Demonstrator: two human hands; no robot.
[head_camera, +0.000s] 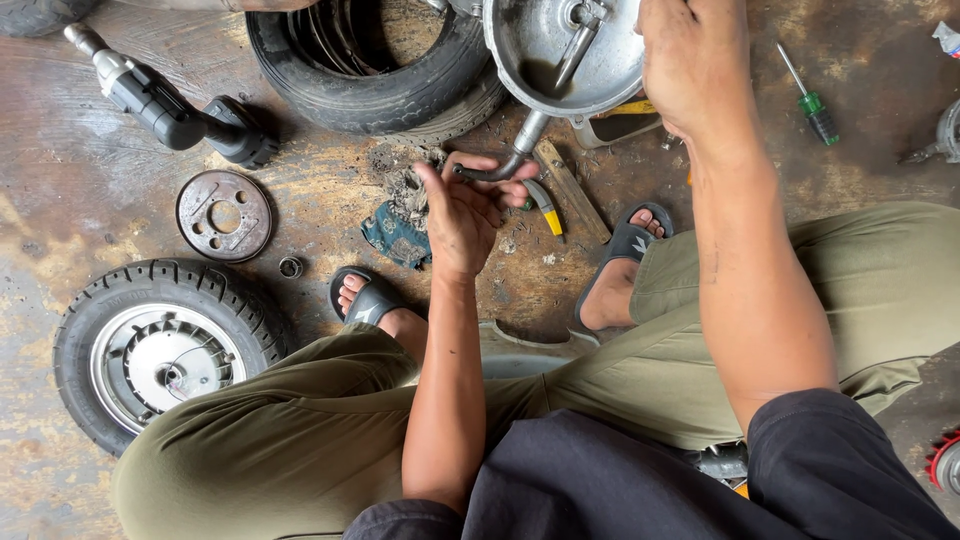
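I squat over a stained concrete floor. My left hand (465, 205) is closed around the bent end of a grey metal wrench handle (520, 145) that runs up under a round silver metal hub (560, 50). My right hand (695, 60) rests on the right rim of that hub, fingers curled over it; what lies under the palm is hidden. The hub sits on a black tyre (375, 85) lying flat on the floor.
A wheel with tyre and silver rim (165, 350) lies at the left, with a rusty round plate (224, 215) and a small ring (291, 267) above it. A black power tool (165, 105) is at upper left, a green-handled screwdriver (812, 95) upper right, a yellow-handled tool (545, 205) near my left hand.
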